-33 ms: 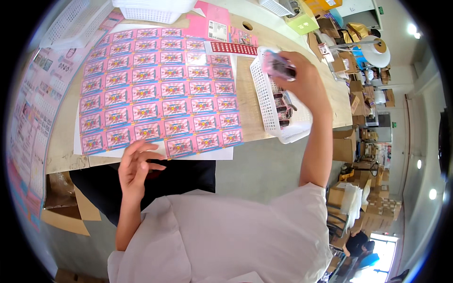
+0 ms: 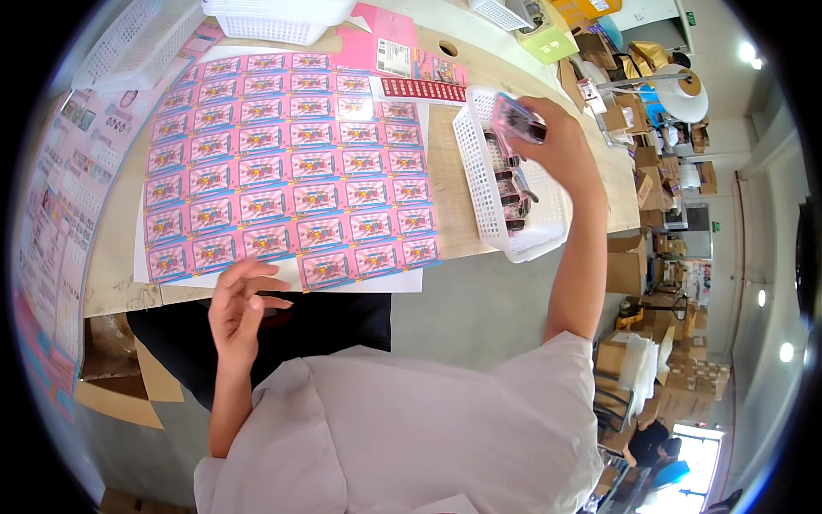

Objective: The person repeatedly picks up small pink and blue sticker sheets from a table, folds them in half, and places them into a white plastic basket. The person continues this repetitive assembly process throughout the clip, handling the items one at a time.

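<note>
My right hand (image 2: 561, 141) pinches a small flat pink-and-blue packet (image 2: 517, 120) with something dark in it, at the far end of a white slotted basket (image 2: 481, 184). What the dark content is, I cannot make out. Below the packet, several similar dark-and-pink pieces (image 2: 512, 201) lie in the basket. Rows of identical pink-and-blue printed cards (image 2: 265, 171) cover white sheets to the basket's left. By their near edge my left hand (image 2: 240, 313) hovers, fingers apart and loosely bent, holding nothing. A pale gap (image 2: 288, 271) shows in the nearest row beside its fingertips.
A strip of red labels (image 2: 424, 90) lies beyond the cards, near a pink folder (image 2: 377, 38). More white baskets (image 2: 278, 26) stand at the back left. An open carton (image 2: 120, 368) sits below the table's left edge. Stacked boxes fill the right side.
My right hand has shifted slightly right and nearer with the packet, which now shows more sharply. My left hand has drifted a little to the left.
</note>
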